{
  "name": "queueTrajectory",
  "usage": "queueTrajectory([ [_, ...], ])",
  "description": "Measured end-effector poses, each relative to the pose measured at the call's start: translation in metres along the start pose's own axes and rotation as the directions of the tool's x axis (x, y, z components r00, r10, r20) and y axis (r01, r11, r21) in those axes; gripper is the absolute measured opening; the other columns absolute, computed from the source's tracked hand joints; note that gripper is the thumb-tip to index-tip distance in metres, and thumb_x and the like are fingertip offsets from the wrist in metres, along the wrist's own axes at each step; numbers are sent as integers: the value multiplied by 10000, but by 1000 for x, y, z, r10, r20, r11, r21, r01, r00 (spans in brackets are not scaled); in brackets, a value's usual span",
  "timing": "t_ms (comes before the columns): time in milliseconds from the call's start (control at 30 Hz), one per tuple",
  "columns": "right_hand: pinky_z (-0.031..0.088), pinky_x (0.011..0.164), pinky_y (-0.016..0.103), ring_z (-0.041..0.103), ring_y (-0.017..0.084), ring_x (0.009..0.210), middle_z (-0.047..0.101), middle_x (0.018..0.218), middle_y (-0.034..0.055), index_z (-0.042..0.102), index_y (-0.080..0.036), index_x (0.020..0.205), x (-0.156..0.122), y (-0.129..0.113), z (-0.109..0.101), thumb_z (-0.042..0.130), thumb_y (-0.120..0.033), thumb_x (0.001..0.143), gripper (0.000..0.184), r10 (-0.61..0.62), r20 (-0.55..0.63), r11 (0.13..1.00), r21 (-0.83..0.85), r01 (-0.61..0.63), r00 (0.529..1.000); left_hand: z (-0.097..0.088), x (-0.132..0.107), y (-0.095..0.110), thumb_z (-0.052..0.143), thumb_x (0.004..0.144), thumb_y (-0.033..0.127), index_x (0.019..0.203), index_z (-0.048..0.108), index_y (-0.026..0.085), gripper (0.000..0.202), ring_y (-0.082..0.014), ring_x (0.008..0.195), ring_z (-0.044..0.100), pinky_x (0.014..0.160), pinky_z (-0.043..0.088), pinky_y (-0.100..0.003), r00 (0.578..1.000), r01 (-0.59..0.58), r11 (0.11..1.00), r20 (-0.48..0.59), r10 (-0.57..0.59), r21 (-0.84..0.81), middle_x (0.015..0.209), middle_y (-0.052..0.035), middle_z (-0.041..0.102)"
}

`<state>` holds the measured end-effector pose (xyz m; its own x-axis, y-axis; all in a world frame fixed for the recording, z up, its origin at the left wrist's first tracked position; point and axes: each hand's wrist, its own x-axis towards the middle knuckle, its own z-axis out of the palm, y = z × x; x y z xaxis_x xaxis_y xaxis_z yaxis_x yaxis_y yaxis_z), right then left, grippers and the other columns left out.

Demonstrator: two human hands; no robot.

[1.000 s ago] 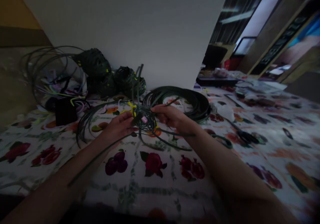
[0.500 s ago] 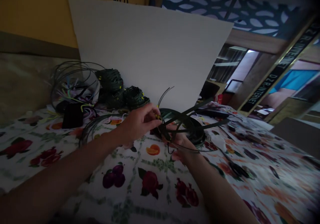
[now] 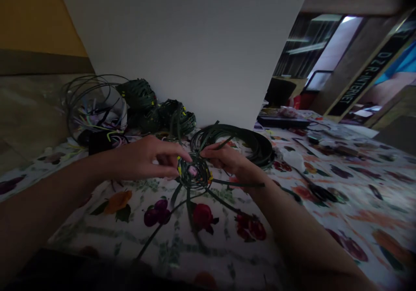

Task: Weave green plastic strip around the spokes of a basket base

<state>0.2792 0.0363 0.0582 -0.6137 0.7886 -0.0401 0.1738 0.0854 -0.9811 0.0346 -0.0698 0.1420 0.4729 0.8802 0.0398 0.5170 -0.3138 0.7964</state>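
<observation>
Woven disc [image 3: 193,171], dark strips. Left hand [image 3: 143,158]: fingers open, just beside disc. Right hand [image 3: 224,158]: fingers curled at disc's edge, grip unclear. Strip coil [image 3: 234,143] beyond.

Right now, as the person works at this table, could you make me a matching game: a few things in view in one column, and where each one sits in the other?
Things:
1. Coil of dark green strips
2. Woven dark green bundles
3. Black-handled scissors
4. Round woven piece with yellow clips

Places:
A. Between the left hand and the right hand
B. On the floral tablecloth, right of the right hand
C. At the foot of the white board
D. Just behind the right hand

Pairs: 1-D, 2-C, 3-B, 4-A
</observation>
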Motion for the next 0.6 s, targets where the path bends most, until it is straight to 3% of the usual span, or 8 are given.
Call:
queueTrajectory([
  [100, 163, 426, 242, 240, 65, 443, 360, 474, -75, 644, -157, 694, -3, -7, 9, 698, -395, 733, 247, -24, -35, 993, -117, 20, 999, -12, -11, -21, 813, 666, 273, 769, 766, 197, 137, -186, 517, 617, 490, 431, -253, 975, 76, 974, -190, -118, -214, 597, -47, 676],
  [200, 216, 463, 234, 281, 62, 477, 430, 515, -56, 688, -136, 716, -5, -12, 15, 673, -342, 738, 207, -46, -27, 968, -248, 38, 999, -31, -14, -39, 675, 812, 315, 570, 617, 159, 294, -64, 375, 427, 449, 353, -193, 877, -196, 851, -475, -70, -487, 411, 34, 463],
  [300, 302, 524, 232, 399, 85, 559, 535, 599, -14, 708, -123, 715, -4, -12, 17, 685, -303, 718, 181, -83, 37, 935, -343, 90, 996, -44, -6, -51, 382, 983, 284, 667, 633, 154, 423, -33, 419, 454, 520, 355, -163, 872, -302, 695, -484, -77, -653, 467, 46, 437],
  [367, 319, 547, 234, 420, 94, 589, 541, 616, -7, 705, -121, 705, -4, -10, 20, 680, -299, 721, 180, -90, 110, 926, -357, 124, 990, -39, 5, -57, 610, 865, 283, 706, 688, 135, 231, -97, 500, 565, 526, 424, -196, 916, -94, 820, -372, -151, -565, 546, -4, 592],
  [433, 300, 539, 234, 381, 85, 569, 482, 574, -22, 666, -122, 638, -4, -8, 23, 660, -298, 735, 201, -93, 193, 919, -361, 159, 977, -23, 19, -62, 790, 714, 343, 869, 763, 148, 251, -221, 687, 687, 596, 514, -269, 973, 196, 909, -44, -227, -369, 775, -114, 734],
  [467, 287, 532, 234, 356, 79, 556, 446, 552, -31, 638, -123, 601, -4, -7, 25, 650, -294, 740, 220, -95, 230, 912, -369, 177, 968, -12, 27, -63, 829, 667, 328, 904, 777, 162, 295, -253, 732, 704, 618, 527, -288, 952, 295, 920, 160, -261, -256, 836, -132, 748],
  [533, 263, 514, 233, 317, 70, 532, 399, 522, -42, 613, -124, 574, -4, -5, 27, 636, -284, 745, 235, -83, 283, 896, -398, 196, 955, 9, 41, -66, 825, 661, 319, 869, 786, 195, 245, -279, 757, 717, 649, 546, -317, 914, 323, 933, 307, -265, -158, 821, -114, 752],
  [600, 254, 496, 234, 311, 69, 515, 409, 512, -42, 646, -119, 615, -4, -4, 29, 626, -272, 751, 206, -53, 301, 883, -431, 185, 952, 26, 52, -69, 841, 633, 304, 694, 763, 196, 147, -269, 635, 697, 567, 528, -310, 904, 329, 937, 326, -275, -120, 658, -90, 716],
])
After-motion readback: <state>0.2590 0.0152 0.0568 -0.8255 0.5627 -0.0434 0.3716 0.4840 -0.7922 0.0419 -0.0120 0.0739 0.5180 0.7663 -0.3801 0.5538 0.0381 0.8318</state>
